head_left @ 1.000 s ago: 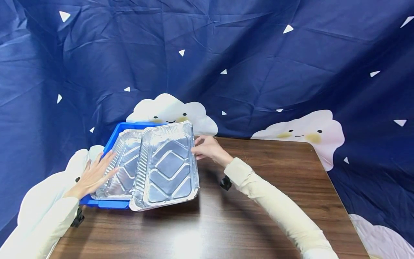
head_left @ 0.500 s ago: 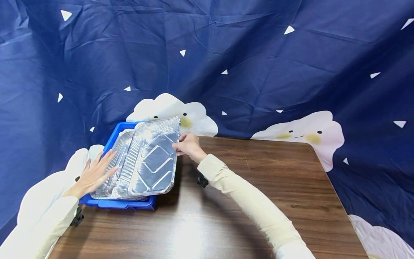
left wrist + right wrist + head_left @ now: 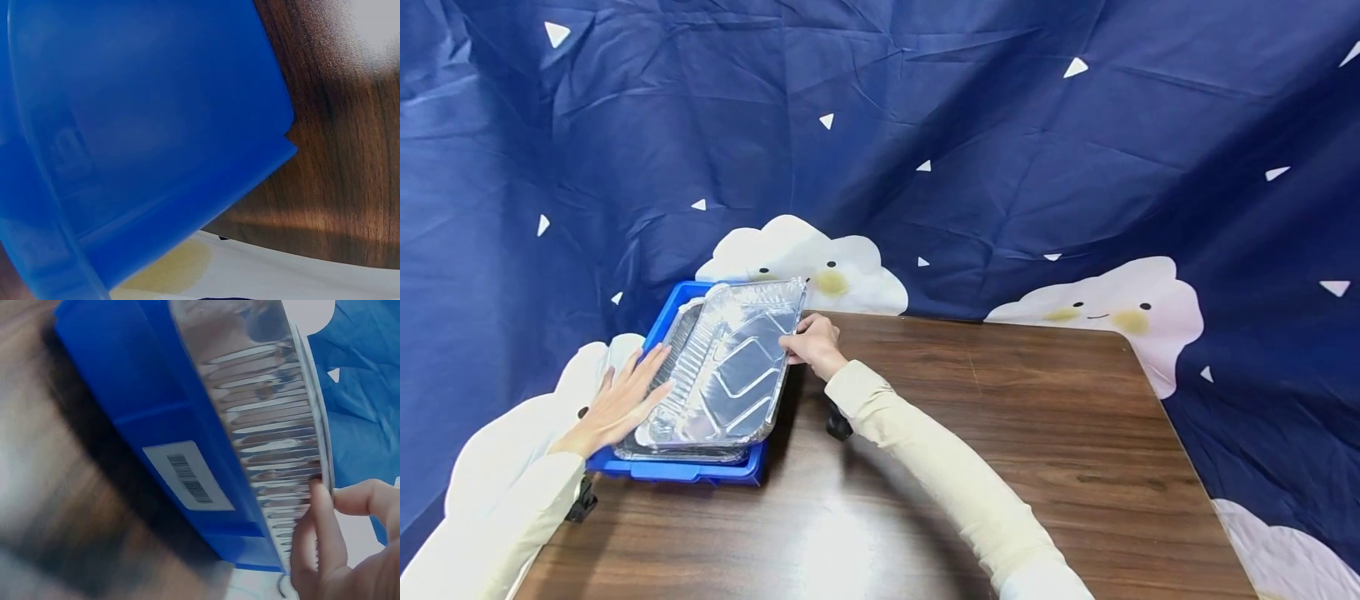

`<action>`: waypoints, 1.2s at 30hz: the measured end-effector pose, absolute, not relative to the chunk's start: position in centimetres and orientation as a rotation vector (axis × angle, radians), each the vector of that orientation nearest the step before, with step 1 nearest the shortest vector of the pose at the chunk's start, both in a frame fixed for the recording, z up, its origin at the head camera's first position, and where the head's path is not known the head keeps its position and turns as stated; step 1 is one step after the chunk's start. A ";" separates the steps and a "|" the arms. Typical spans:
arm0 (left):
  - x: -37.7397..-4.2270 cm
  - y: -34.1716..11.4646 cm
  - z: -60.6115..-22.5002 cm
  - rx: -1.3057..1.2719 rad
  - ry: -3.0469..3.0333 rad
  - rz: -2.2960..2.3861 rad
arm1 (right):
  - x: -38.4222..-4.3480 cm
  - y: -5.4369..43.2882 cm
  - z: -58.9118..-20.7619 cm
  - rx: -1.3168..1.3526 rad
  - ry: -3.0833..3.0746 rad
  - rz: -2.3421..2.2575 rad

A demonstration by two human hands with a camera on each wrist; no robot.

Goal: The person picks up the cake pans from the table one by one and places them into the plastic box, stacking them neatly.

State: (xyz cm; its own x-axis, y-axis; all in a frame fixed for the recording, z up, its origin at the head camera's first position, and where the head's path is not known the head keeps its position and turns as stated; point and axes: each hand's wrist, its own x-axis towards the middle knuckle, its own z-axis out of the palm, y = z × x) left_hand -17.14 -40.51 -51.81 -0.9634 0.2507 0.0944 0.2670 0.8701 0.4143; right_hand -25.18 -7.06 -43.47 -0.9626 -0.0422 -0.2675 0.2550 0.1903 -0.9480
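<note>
My right hand (image 3: 812, 343) pinches the right rim of a rectangular aluminium foil tray (image 3: 737, 367), thumb on one side and fingers on the other. That tray tilts, its right side raised, over another foil tray (image 3: 681, 333) lying in a blue plastic bin (image 3: 752, 473). With fingers spread and straight, my left hand (image 3: 621, 408) lies at the bin's left edge; whether it touches the foil is unclear. In the right wrist view the pinched tray's ribbed wall (image 3: 269, 425) slants above the bin's side (image 3: 125, 369). Only the bin's outside (image 3: 156, 94) shows in the left wrist view, without the hand.
The bin stands on the left of a dark wooden table (image 3: 1000, 417). Behind the table hangs a navy curtain (image 3: 970, 125) printed with clouds and white triangles. A white barcode label (image 3: 187, 475) is stuck to the bin's side.
The right hand has carried the pinched foil tray leftward and over the bin, so it now covers more of the tray below. The left hand has stayed in place.
</note>
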 end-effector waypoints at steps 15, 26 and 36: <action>-17.7 -41.4 -52.6 -0.431 -3.014 -0.715 | -25.1 -9.4 -44.0 0.234 2.288 -1.818; -17.6 -41.0 -52.1 -0.400 -3.040 -0.703 | -25.3 -11.5 -45.1 0.229 2.308 -1.796; -17.7 -41.2 -52.4 -0.415 -3.030 -0.700 | -24.6 -12.7 -45.9 0.269 2.262 -1.827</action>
